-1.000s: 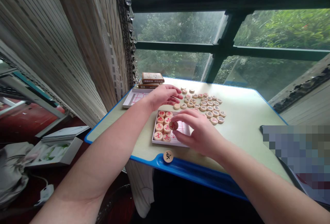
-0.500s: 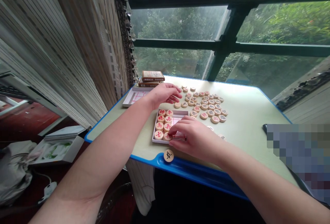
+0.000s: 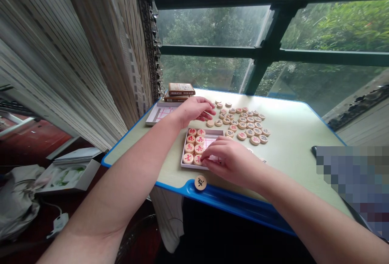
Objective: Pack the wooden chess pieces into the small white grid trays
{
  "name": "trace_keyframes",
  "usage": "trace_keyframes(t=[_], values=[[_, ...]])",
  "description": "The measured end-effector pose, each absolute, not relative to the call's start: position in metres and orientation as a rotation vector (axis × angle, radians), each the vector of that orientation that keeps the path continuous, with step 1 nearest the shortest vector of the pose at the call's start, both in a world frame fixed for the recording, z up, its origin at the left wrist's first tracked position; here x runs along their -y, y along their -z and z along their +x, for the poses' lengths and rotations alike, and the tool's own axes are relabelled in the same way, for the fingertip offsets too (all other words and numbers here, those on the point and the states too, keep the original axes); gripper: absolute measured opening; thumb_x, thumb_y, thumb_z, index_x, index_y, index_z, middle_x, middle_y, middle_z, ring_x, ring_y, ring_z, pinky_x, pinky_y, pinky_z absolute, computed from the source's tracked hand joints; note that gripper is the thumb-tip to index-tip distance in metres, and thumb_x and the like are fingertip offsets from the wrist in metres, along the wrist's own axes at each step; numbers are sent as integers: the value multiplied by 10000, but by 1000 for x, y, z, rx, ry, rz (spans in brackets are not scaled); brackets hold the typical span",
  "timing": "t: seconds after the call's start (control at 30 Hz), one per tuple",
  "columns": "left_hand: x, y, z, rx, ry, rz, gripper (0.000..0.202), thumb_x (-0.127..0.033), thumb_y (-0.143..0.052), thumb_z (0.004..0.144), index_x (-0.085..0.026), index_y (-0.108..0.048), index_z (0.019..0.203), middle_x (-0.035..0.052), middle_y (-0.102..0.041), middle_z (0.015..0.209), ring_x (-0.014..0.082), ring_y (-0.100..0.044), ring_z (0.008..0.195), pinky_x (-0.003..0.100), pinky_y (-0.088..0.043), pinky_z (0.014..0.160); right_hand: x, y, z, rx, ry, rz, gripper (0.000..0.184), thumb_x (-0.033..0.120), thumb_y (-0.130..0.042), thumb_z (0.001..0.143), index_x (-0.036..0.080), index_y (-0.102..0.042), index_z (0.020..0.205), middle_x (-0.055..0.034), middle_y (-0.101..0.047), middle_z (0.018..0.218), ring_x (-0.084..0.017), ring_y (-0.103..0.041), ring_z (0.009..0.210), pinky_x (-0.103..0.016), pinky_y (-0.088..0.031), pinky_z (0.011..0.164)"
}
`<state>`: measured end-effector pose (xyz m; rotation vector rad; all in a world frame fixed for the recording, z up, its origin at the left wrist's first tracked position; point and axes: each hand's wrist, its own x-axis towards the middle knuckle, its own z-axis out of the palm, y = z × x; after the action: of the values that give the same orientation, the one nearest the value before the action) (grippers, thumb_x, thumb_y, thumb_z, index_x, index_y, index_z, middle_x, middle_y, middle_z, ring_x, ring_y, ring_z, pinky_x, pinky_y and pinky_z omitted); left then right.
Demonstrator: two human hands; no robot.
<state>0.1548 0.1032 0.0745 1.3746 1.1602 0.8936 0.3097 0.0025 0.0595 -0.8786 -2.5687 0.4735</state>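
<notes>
The pale green counter (image 3: 291,134) has a bright blue rim. The shallow white cardboard tray (image 3: 214,134) shows a thin red grid inside, and the round pale wooden discs (image 3: 194,144) in it bear red characters. The loose wooden discs (image 3: 247,124) carry black or red characters. The single wooden disc (image 3: 200,182) on the blue rim has a black one. The second white tray (image 3: 159,114) is red-lined too. The flat printed boxes (image 3: 180,90) are brown with cream panels. The metal window frame (image 3: 261,53) is dark green, and the woven blind (image 3: 75,53) is beige and finely striped.

The pieces (image 3: 194,146) in the tray (image 3: 209,130) carry red Chinese characters, 兵 among them. The lone piece (image 3: 200,182) at lower centre bears an unclear black one. The print on the box (image 3: 181,89) is too small to read.
</notes>
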Motion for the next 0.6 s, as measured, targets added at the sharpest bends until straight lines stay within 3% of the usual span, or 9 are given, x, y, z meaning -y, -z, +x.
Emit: trace_keyframes(t=[0.13,0.6], values=[[-103,-74,155,-1152,-880,1388,57,-163,-589,728,-138,-604,776,71,-709,801,124,-648,621,238,-452,592,-5,-56,310,2549,-449,-799,168,153,-562,854,198,-719,894,-46,-704,848,-151,-598,766,-286,-458,726],[-103,-75,154,-1163,-876,1410,70,-156,-572,733,-134,-607,790,73,-709,802,116,-642,616,226,-438,572,-8,-54,312,2569,-361,-751,140,173,-599,839,211,-724,892,-38,-691,827,-156,-577,743,-284,-446,698]])
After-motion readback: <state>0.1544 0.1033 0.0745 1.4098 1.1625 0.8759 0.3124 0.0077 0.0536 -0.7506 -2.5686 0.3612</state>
